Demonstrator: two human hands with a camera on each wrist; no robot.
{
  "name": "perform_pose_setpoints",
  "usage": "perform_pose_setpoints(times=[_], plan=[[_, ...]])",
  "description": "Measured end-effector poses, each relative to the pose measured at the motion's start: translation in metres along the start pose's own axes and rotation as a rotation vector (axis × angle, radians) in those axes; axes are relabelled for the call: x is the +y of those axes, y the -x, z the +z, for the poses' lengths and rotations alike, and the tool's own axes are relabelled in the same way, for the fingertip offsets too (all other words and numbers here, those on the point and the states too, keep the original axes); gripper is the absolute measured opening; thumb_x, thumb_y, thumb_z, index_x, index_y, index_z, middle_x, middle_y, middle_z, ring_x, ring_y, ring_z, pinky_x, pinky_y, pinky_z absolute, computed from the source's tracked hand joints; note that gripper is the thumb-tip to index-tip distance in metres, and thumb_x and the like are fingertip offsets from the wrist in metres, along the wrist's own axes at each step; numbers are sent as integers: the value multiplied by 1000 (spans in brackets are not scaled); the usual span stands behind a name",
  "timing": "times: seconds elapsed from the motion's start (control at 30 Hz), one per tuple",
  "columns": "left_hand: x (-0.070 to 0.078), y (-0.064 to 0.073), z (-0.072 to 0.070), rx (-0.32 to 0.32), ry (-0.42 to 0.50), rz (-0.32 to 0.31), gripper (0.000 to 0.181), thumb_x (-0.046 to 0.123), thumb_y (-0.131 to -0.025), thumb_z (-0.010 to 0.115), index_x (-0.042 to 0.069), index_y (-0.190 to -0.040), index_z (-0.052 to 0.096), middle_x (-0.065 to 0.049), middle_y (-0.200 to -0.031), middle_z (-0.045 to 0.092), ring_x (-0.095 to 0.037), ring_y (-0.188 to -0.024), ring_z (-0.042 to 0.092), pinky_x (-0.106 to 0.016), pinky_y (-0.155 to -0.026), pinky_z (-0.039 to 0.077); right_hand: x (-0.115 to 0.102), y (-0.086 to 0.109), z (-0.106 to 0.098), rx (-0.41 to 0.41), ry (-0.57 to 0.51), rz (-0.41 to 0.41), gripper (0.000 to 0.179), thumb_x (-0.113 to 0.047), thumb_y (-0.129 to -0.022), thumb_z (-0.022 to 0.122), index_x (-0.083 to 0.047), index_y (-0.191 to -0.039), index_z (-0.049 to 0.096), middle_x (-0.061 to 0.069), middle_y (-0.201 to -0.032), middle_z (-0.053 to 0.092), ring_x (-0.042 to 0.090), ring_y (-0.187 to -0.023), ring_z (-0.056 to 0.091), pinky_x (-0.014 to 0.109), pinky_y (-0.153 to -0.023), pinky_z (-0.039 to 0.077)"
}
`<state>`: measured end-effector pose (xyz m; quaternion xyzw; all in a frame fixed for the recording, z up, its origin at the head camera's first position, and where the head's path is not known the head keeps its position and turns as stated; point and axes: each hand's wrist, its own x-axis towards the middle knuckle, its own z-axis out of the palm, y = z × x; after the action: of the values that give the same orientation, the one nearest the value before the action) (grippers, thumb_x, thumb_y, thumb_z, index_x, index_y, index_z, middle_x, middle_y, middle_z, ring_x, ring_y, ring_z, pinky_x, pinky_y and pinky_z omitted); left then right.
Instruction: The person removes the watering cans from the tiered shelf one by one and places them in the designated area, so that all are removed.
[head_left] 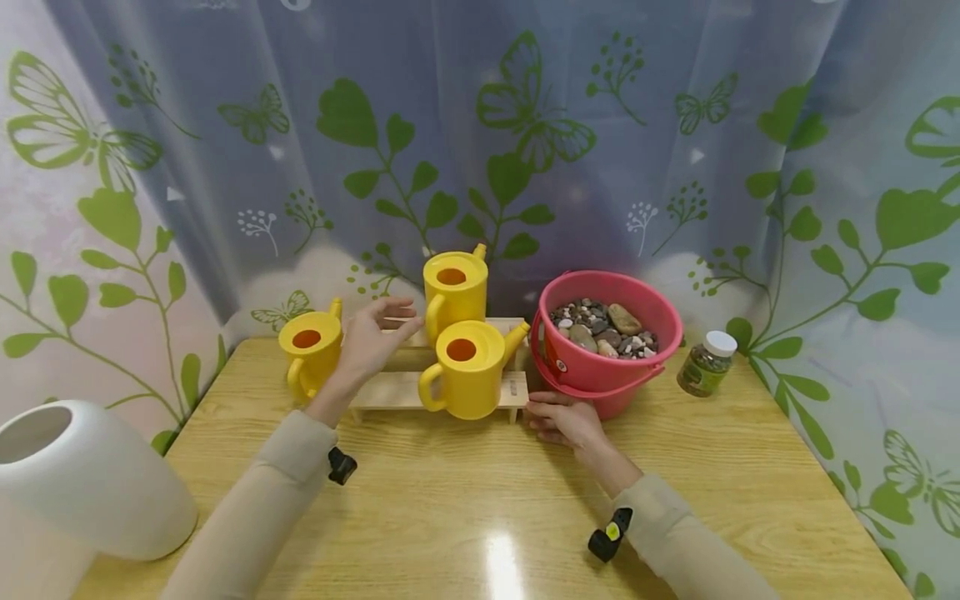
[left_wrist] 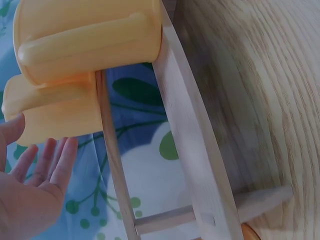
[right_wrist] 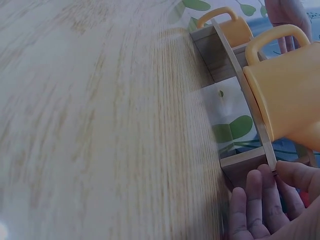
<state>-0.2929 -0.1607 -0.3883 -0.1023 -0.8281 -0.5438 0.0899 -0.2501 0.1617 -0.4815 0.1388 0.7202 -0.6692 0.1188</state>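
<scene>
1. The left grip (head_left: 372,335) is open wide, with its fingers loose and nothing held in it.
2. The right grip (head_left: 567,421) pinches the near right end of the wooden stand (head_left: 392,392) between thumb and fingers.
3. The stand is pale, smooth wood, with a low step in front, a higher one behind, and short legs.
4. The front can (head_left: 474,387) sits on the low step, between the two grips. It is shiny yellow, with a round orange hole on top, a loop handle and a spout pointing right.
5. The back can (head_left: 459,302) looks the same and stands just beside the left grip's fingertips.
6. Left of the left grip is another yellow can (head_left: 321,360).
7. Just behind the right grip is a pink bucket (head_left: 592,377) of stones (head_left: 600,327).
</scene>
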Motion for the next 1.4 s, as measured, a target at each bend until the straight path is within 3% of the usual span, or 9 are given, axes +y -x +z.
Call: perform_pose_setpoints(times=[0.23, 0.43, 0.67, 0.8, 0.93, 1.1, 1.27, 1.4], plan=[[3, -3, 7, -25, 91, 19, 40, 23, -104, 70, 4, -139, 65, -23, -132, 70, -39, -115, 70, -50, -96, 65, 1, 2, 2, 14, 17, -15, 34, -19, -98, 77, -4, -128, 75, 4, -106, 83, 11, -81, 76, 26, -73, 65], [9, 0, 9, -58, 101, 36, 40, 23, -101, 73, 3, -135, 68, -23, -130, 70, -40, -113, 70, -49, -94, 65, 3, 2, 2, 23, 9, -22, 33, -19, -97, 77, -4, -126, 75, 2, -101, 83, 12, -80, 77, 27, -73, 66], [14, 0, 15, -79, 76, 36, 37, 23, -99, 77, 5, -130, 72, -19, -125, 74, -29, -111, 70, -32, -92, 60, 5, 3, 3, 26, -14, -48, 35, -20, -98, 77, -2, -128, 74, 1, -101, 83, 11, -79, 77, 29, -75, 67], [12, -2, 17, -89, 76, 32, 33, 21, -100, 76, 5, -128, 73, -18, -123, 76, -25, -108, 71, -35, -91, 63, 7, 3, 4, 25, -16, -62, 36, -20, -98, 77, -1, -129, 73, 1, -103, 83, 11, -79, 77, 31, -76, 67], [10, -3, 15, -63, 66, 43, 32, 19, -101, 74, 3, -129, 72, -21, -121, 75, -30, -108, 73, -41, -87, 67, 7, 3, 4, 29, -26, -65, 36, -19, -98, 77, -1, -129, 73, 1, -103, 83, 12, -79, 77, 32, -76, 67], [8, 0, 2, -19, 73, 44, 33, 18, -102, 72, 1, -130, 69, -23, -122, 73, -21, -105, 73, -32, -86, 68, 5, 3, 4, 27, -31, -64, 36, -19, -98, 77, 0, -129, 73, 2, -102, 83, 12, -79, 77, 31, -76, 67], [14, 9, -26, 25, 72, 48, 35, 20, -104, 70, 0, -133, 67, -22, -125, 70, -7, -103, 69, -23, -88, 65, 6, 4, 4, 24, -33, -63, 37, -19, -97, 78, 0, -129, 73, 6, -106, 83, 13, -79, 78, 31, -76, 67], [19, 17, -53, 104, 51, 76, 36, 19, -103, 70, -4, -130, 67, -7, -112, 72, -5, -97, 70, -16, -83, 63, 5, 5, 4, 31, -27, -59, 36, -19, -97, 78, -1, -128, 74, 8, -109, 83, 12, -79, 77, 30, -76, 67]])
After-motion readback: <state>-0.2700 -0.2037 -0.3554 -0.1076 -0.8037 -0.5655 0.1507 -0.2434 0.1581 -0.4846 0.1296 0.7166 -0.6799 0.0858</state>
